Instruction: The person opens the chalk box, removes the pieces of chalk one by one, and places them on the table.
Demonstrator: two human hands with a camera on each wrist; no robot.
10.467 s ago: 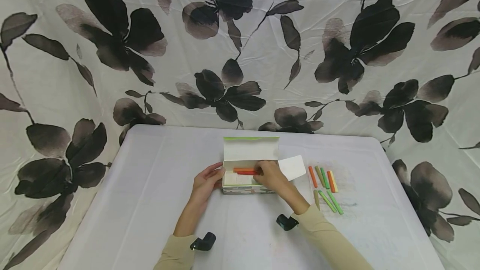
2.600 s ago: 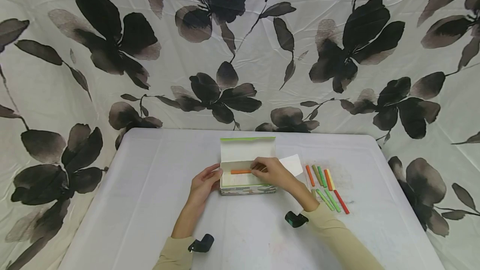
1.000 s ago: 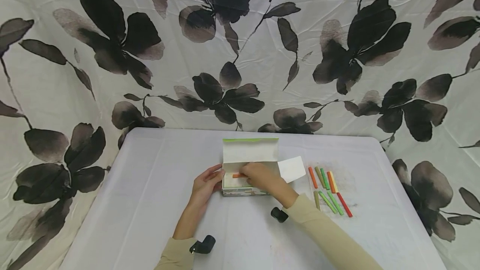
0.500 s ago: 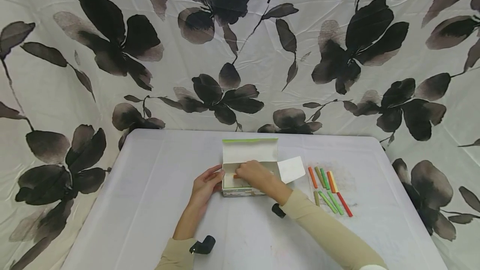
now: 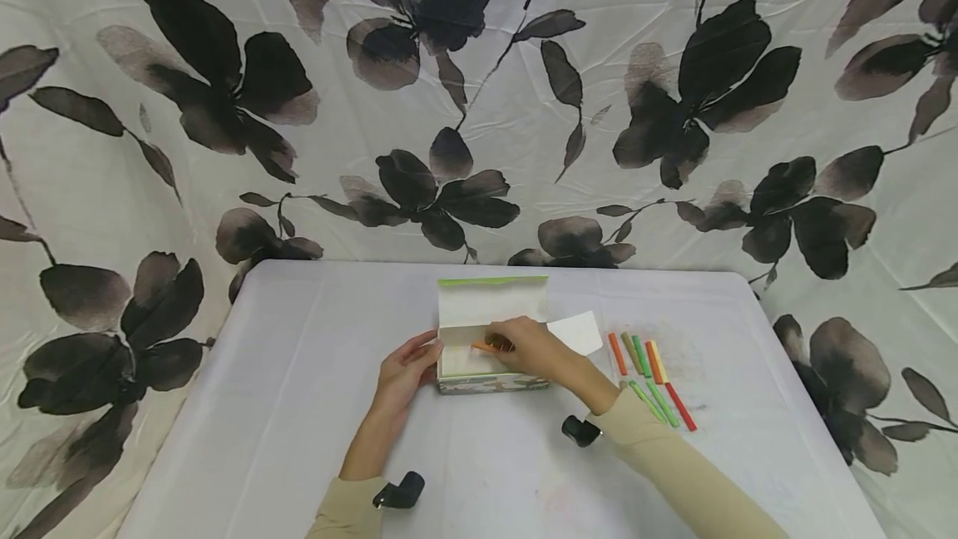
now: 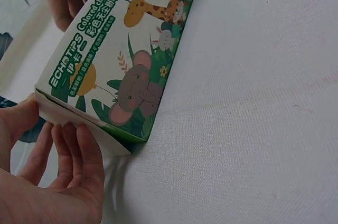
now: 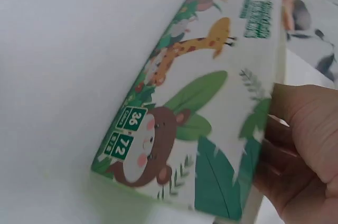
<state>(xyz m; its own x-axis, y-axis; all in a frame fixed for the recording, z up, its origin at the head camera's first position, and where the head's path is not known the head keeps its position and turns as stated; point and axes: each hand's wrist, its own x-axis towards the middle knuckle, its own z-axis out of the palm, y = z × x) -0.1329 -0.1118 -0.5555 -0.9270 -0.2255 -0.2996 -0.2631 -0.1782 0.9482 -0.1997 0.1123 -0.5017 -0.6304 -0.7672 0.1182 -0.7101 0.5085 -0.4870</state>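
Observation:
A cardboard chalk box (image 5: 490, 387), printed with animals and "Colored chalk", stands on the table with its lid raised. My left hand (image 5: 404, 368) holds the box's left end; in the left wrist view its thumb is at the rim corner and its fingers lie against the end panel. Over the opening, my right hand (image 5: 527, 348) pinches an orange chalk stick (image 5: 482, 347), which sticks out leftward from the fingers, slightly tilted. In the right wrist view the box's front wall (image 7: 185, 97) shows, and the right fingertips are hidden behind it.
Right of the box lie several chalk sticks in two rows, among them an orange one (image 5: 617, 354), a green one (image 5: 642, 356) and a red one (image 5: 681, 407). The box's side flap (image 5: 576, 333) juts out to the right. A floral cloth (image 5: 449, 106) hangs behind the table.
The red stick, in the box 10.5 seconds ago, lies on the table by 2.6 seconds ago. Since half a second ago the right hand has shifted right, and more of the orange chalk shows.

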